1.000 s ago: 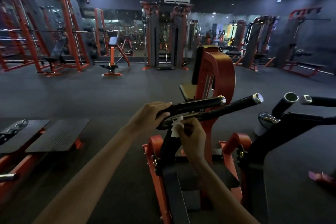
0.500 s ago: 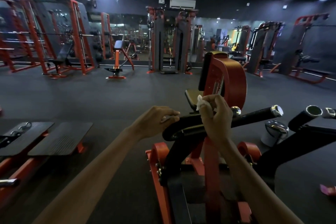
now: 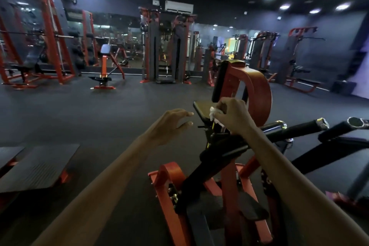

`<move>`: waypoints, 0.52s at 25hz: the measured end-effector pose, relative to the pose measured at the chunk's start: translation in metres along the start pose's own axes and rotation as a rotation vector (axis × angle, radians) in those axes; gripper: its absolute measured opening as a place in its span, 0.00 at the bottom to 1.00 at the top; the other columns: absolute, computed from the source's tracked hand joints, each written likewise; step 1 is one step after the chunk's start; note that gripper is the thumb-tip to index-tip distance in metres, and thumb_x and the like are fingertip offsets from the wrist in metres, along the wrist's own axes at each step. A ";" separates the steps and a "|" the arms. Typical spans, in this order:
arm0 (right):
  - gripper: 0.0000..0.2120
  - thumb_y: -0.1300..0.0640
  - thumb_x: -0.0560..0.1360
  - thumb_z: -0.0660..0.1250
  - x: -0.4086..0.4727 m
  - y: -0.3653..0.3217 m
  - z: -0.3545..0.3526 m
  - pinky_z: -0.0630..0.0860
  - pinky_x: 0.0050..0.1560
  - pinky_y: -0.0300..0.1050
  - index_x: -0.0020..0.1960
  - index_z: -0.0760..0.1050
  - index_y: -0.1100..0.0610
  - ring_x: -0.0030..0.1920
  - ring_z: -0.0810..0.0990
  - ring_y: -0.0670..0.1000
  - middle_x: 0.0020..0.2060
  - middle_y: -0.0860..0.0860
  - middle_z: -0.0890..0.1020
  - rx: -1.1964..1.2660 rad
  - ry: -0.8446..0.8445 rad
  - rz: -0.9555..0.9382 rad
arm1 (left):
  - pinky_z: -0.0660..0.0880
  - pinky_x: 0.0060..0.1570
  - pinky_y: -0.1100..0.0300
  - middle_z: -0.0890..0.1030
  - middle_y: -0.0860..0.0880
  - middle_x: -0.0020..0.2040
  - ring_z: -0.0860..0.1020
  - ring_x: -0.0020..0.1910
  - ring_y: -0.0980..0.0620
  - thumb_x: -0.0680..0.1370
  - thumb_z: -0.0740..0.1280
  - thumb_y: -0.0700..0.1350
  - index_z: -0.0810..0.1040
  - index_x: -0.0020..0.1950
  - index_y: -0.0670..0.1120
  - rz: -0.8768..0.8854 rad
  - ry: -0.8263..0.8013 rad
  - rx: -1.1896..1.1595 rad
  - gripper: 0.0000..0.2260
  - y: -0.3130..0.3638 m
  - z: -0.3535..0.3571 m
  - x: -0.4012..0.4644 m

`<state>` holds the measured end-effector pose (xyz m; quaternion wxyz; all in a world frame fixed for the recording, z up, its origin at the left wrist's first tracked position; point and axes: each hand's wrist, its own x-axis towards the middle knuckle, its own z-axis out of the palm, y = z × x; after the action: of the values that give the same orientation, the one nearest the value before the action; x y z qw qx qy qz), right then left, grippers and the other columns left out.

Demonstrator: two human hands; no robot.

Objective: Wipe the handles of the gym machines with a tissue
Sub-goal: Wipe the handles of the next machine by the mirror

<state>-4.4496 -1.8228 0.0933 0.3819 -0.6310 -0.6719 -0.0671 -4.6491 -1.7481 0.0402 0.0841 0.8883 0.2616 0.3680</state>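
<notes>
Tissue (image 3: 212, 113) sat pinched in the right hand (image 3: 233, 116), above the handle (image 3: 273, 127); left hand (image 3: 172, 124), at 9 o'clock, hung released.

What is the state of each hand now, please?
Left hand: open, fingers straight, holding nothing.
Right hand: closed, fingers curled round the white tissue.

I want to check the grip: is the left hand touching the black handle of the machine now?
Apart. In the head view the left hand hovers open with dark floor visible between its fingertips and the black handle; only the right hand, holding the tissue, is near it.
</notes>
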 end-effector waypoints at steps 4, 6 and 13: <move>0.04 0.62 0.73 0.67 0.010 -0.047 0.052 0.65 0.31 0.32 0.42 0.79 0.62 0.33 0.75 0.44 0.35 0.51 0.79 -0.043 -0.029 0.151 | 0.68 0.58 0.65 0.78 0.44 0.62 0.75 0.62 0.49 0.76 0.68 0.43 0.75 0.64 0.40 -0.078 -0.048 -0.023 0.17 -0.060 -0.046 -0.030; 0.04 0.60 0.72 0.67 0.007 -0.065 0.082 0.68 0.31 0.33 0.41 0.79 0.60 0.35 0.78 0.46 0.33 0.50 0.80 -0.032 -0.070 0.241 | 0.69 0.55 0.65 0.79 0.42 0.60 0.77 0.59 0.48 0.76 0.69 0.42 0.76 0.63 0.38 -0.148 -0.048 -0.051 0.17 -0.095 -0.064 -0.049; 0.05 0.56 0.70 0.68 0.017 -0.097 0.142 0.77 0.43 0.45 0.41 0.77 0.58 0.42 0.80 0.51 0.37 0.50 0.81 -0.050 -0.036 0.438 | 0.67 0.51 0.70 0.80 0.46 0.57 0.77 0.55 0.55 0.76 0.69 0.42 0.77 0.62 0.40 -0.161 -0.100 -0.132 0.15 -0.160 -0.086 -0.058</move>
<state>-4.5963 -1.7468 0.0420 0.3594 -0.7723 -0.5237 0.0121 -4.8083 -1.6467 0.0117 0.1848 0.8742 0.3027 0.3317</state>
